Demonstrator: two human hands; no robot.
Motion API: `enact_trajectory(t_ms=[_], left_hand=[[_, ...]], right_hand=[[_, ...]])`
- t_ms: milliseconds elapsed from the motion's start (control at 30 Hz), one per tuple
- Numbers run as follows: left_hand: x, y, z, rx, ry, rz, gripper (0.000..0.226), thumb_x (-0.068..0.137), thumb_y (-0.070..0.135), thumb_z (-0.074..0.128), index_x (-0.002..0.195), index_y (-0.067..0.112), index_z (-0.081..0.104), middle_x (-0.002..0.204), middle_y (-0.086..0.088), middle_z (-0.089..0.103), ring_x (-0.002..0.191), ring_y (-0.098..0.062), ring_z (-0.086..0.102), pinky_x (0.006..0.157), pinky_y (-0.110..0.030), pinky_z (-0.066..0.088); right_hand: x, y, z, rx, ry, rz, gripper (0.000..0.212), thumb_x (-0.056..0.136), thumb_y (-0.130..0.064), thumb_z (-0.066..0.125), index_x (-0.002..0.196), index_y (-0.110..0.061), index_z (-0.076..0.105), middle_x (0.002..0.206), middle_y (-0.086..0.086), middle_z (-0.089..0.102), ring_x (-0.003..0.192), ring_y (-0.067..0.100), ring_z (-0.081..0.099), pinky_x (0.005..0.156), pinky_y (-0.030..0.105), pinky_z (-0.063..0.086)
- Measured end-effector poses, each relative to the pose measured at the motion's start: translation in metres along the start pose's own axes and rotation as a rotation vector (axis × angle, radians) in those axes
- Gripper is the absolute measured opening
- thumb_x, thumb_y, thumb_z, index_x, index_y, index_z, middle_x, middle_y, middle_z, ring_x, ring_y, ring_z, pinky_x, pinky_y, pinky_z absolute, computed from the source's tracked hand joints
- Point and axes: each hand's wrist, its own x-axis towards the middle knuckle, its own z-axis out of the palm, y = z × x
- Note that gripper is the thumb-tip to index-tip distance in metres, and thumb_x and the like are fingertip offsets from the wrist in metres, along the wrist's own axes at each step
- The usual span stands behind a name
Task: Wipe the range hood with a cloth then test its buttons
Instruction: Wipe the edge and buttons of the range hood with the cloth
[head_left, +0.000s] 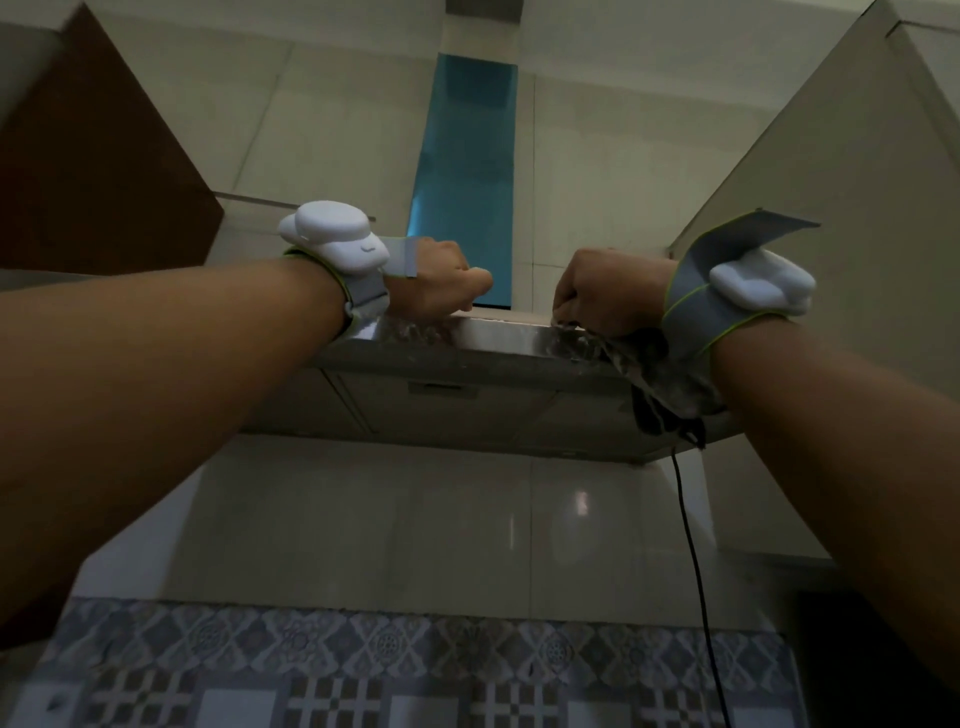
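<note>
The shiny hood (467, 338) sits in the middle of the frame, under a blue pipe (467, 176). The left hand (441, 280) rests on its top edge, fingers curled shut. The right hand (608, 296) squeezes a cloth (654, 374) on the hood's right end. Patterned tiles (395, 665) fill the bottom.

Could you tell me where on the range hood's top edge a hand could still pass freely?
The metal strip of the range hood between the left hand and right hand is bare. The right end is crowded: cloth bunched under that hand, black cord hanging below.
</note>
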Motion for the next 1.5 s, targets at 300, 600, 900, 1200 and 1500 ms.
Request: enact_trajectory(t_ms=[300, 600, 900, 1200, 1500], left_hand=[[-0.012, -0.014, -0.010, -0.022, -0.006, -0.029, 0.068, 0.070, 0.051, 0.022, 0.097, 0.016, 0.074, 0.100, -0.008, 0.071, 0.094, -0.030, 0.063, 0.093, -0.037, 0.050], [-0.016, -0.028, -0.015, -0.076, -0.020, -0.089, 0.048, 0.098, 0.036, 0.032, 0.103, 0.010, 0.072, 0.101, -0.008, 0.071, 0.094, -0.029, 0.063, 0.089, -0.034, 0.049], [-0.018, -0.040, -0.017, -0.032, -0.020, -0.101, 0.049, 0.100, 0.035, 0.029, 0.106, 0.013, 0.072, 0.101, -0.006, 0.070, 0.093, -0.027, 0.063, 0.086, -0.031, 0.048], [-0.024, -0.060, -0.023, -0.008, -0.028, -0.121, 0.049, 0.100, 0.037, 0.029, 0.107, 0.013, 0.071, 0.101, -0.006, 0.070, 0.093, -0.025, 0.063, 0.087, -0.033, 0.049], [-0.030, -0.073, -0.029, -0.009, -0.025, -0.160, 0.048, 0.101, 0.035, 0.030, 0.111, 0.009, 0.069, 0.101, -0.005, 0.068, 0.091, -0.023, 0.062, 0.086, -0.032, 0.047]], right_hand=[[0.014, -0.018, -0.002, 0.020, 0.034, -0.064, 0.033, 0.098, -0.019, 0.047, 0.118, -0.004, 0.068, 0.123, 0.011, 0.064, 0.112, 0.027, 0.058, 0.090, 0.028, 0.042], [0.023, -0.032, -0.003, 0.015, 0.033, -0.096, 0.035, 0.100, -0.022, 0.044, 0.120, -0.002, 0.066, 0.126, 0.011, 0.063, 0.115, 0.025, 0.056, 0.089, 0.025, 0.038], [0.036, -0.048, -0.005, 0.028, 0.055, -0.143, 0.034, 0.098, -0.021, 0.047, 0.118, -0.003, 0.068, 0.123, 0.011, 0.064, 0.112, 0.028, 0.058, 0.091, 0.029, 0.043], [0.035, -0.067, -0.009, 0.162, 0.063, -0.094, 0.031, 0.098, -0.019, 0.048, 0.117, -0.001, 0.066, 0.121, 0.014, 0.064, 0.112, 0.029, 0.058, 0.084, 0.030, 0.042], [0.039, -0.089, -0.016, 0.230, 0.032, -0.033, 0.024, 0.093, -0.013, 0.057, 0.110, 0.000, 0.065, 0.112, 0.016, 0.066, 0.091, 0.031, 0.059, 0.071, 0.029, 0.041]])
